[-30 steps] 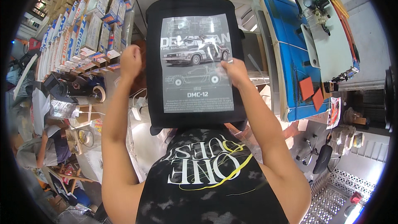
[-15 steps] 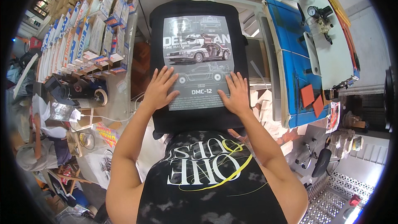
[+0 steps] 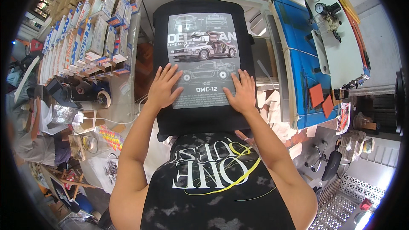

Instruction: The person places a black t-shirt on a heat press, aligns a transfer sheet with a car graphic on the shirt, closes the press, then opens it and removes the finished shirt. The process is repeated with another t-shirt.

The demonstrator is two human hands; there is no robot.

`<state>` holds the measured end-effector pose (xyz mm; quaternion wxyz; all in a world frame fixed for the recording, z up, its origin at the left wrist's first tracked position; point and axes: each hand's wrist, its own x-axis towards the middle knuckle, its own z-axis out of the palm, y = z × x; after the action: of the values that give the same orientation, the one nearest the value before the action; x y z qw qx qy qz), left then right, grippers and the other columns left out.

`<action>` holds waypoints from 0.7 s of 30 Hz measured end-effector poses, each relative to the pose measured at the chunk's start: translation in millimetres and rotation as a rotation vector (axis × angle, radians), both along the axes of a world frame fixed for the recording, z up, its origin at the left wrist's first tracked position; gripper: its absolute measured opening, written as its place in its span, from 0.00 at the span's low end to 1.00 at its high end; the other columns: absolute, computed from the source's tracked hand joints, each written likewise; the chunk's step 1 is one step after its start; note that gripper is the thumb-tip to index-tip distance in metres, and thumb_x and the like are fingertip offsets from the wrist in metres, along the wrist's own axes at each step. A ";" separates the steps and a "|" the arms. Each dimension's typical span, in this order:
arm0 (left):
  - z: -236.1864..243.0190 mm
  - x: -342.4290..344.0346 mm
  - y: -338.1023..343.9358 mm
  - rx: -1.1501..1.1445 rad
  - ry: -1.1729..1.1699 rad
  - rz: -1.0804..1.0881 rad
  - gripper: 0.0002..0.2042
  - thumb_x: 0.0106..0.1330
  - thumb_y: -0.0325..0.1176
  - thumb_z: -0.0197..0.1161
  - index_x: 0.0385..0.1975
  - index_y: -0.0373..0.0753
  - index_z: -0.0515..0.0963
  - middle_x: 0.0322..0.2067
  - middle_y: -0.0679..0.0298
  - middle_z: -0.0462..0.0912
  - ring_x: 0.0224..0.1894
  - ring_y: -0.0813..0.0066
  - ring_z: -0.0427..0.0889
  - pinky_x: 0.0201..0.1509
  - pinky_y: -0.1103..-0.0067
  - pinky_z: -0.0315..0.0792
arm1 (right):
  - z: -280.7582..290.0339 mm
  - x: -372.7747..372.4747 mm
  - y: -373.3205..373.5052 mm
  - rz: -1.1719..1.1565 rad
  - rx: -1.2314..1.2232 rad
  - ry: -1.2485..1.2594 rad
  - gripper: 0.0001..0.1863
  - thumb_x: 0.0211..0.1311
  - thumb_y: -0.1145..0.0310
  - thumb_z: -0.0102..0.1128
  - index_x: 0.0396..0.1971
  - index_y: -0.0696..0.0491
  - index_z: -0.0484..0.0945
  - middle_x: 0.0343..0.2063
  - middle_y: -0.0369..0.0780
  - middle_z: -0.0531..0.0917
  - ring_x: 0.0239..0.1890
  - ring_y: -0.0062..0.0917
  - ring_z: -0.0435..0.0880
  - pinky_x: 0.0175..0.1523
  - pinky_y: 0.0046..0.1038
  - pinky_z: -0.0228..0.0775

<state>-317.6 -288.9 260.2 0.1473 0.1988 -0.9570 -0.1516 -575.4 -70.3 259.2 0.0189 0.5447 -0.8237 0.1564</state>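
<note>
So from where I'm standing, the placing part looks pretty much done: the grey rectangular sheet printed with car drawings (image 3: 204,69) lies flat and fairly square on the smooth black fabric (image 3: 200,121), no lifted edge that I can spot. What's left is harder to judge. Can't tell if it's bonded or just lying there, and the hands aren't off it yet. Left hand (image 3: 165,88) is palm down with fingers spread over the lower left edge, right hand (image 3: 240,91) mirrors it on the lower right. Hands apart, neither gripping anything.

The black fabric is spread over something flat, right up against the person's body. Room's packed, lol: rows of long white-and-blue cardboard boxes (image 3: 98,34) on the left, a blue-covered slab (image 3: 294,42) on the right with two orange-red squares (image 3: 315,96) on it, a round pressure gauge (image 3: 319,7) above, and a black office chair (image 3: 330,166) behind.
</note>
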 end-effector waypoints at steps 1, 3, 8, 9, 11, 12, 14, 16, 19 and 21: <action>-0.2 -0.2 0.1 -0.003 0.002 0.000 0.28 0.65 0.44 0.63 0.65 0.43 0.72 0.71 0.57 0.65 0.75 0.54 0.57 0.78 0.58 0.45 | -0.5 0.0 -0.3 0.000 -0.004 0.000 0.35 0.64 0.45 0.59 0.64 0.52 0.72 0.68 0.49 0.66 0.73 0.44 0.57 0.77 0.50 0.42; -0.9 -0.9 -0.2 -0.008 0.003 -0.001 0.28 0.65 0.43 0.63 0.65 0.43 0.72 0.70 0.57 0.65 0.75 0.54 0.58 0.78 0.58 0.46 | -1.1 0.1 -1.3 -0.003 -0.004 0.007 0.35 0.64 0.45 0.59 0.64 0.52 0.72 0.69 0.49 0.66 0.73 0.44 0.58 0.77 0.49 0.42; -1.7 1.1 0.6 0.008 0.122 0.011 0.24 0.65 0.39 0.64 0.61 0.40 0.74 0.67 0.53 0.68 0.72 0.51 0.62 0.77 0.57 0.50 | 1.9 -0.9 2.1 0.008 -0.101 -0.042 0.32 0.62 0.50 0.63 0.62 0.53 0.73 0.67 0.49 0.68 0.71 0.45 0.61 0.75 0.50 0.46; -1.7 3.2 3.3 0.023 0.162 0.041 0.23 0.64 0.37 0.64 0.59 0.40 0.75 0.65 0.53 0.70 0.71 0.50 0.64 0.76 0.56 0.51 | 2.9 -1.2 5.6 0.013 -0.154 -0.101 0.31 0.62 0.53 0.64 0.61 0.53 0.74 0.66 0.49 0.69 0.70 0.46 0.62 0.75 0.50 0.48; -1.5 10.1 13.1 0.063 0.245 0.105 0.20 0.63 0.35 0.64 0.55 0.39 0.77 0.61 0.52 0.74 0.67 0.49 0.68 0.74 0.54 0.54 | 4.9 -1.8 15.9 0.047 -0.207 -0.136 0.28 0.60 0.58 0.67 0.59 0.54 0.76 0.64 0.49 0.71 0.69 0.46 0.65 0.73 0.49 0.52; -1.5 14.8 20.8 0.048 0.260 0.094 0.18 0.63 0.33 0.64 0.53 0.38 0.78 0.59 0.52 0.75 0.66 0.49 0.69 0.73 0.54 0.55 | 5.7 -1.1 23.4 0.074 -0.205 -0.115 0.26 0.59 0.61 0.68 0.57 0.54 0.77 0.63 0.48 0.72 0.68 0.47 0.67 0.72 0.49 0.55; -2.5 24.5 38.1 0.049 0.344 0.076 0.15 0.62 0.30 0.64 0.49 0.36 0.79 0.55 0.53 0.77 0.64 0.48 0.72 0.72 0.53 0.58 | 5.0 2.0 37.0 0.094 -0.203 -0.115 0.24 0.58 0.64 0.69 0.54 0.54 0.78 0.61 0.48 0.75 0.66 0.47 0.69 0.71 0.48 0.58; -4.3 31.2 50.7 0.080 0.276 0.125 0.14 0.61 0.29 0.65 0.47 0.36 0.81 0.56 0.52 0.78 0.64 0.49 0.72 0.71 0.54 0.60 | 2.0 5.8 47.1 0.120 -0.250 -0.131 0.21 0.58 0.66 0.69 0.51 0.55 0.80 0.58 0.47 0.77 0.65 0.47 0.71 0.71 0.48 0.59; -7.8 36.2 58.3 0.038 0.267 0.127 0.15 0.60 0.29 0.66 0.47 0.36 0.82 0.56 0.52 0.78 0.64 0.49 0.72 0.71 0.54 0.60 | -5.0 9.3 52.9 0.107 -0.251 -0.080 0.20 0.57 0.66 0.68 0.50 0.55 0.80 0.58 0.46 0.77 0.65 0.45 0.71 0.71 0.48 0.58; -10.3 36.3 57.5 0.068 0.249 0.156 0.15 0.60 0.29 0.67 0.47 0.37 0.82 0.56 0.53 0.79 0.64 0.50 0.72 0.71 0.54 0.60 | -9.2 9.2 52.7 0.088 -0.233 -0.077 0.20 0.57 0.66 0.67 0.49 0.54 0.81 0.58 0.46 0.77 0.65 0.44 0.71 0.71 0.49 0.58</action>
<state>-281.3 -231.4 249.9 0.2692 0.2571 -0.9073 -0.1953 -566.1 -17.5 250.0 0.0435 0.5680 -0.7754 0.2723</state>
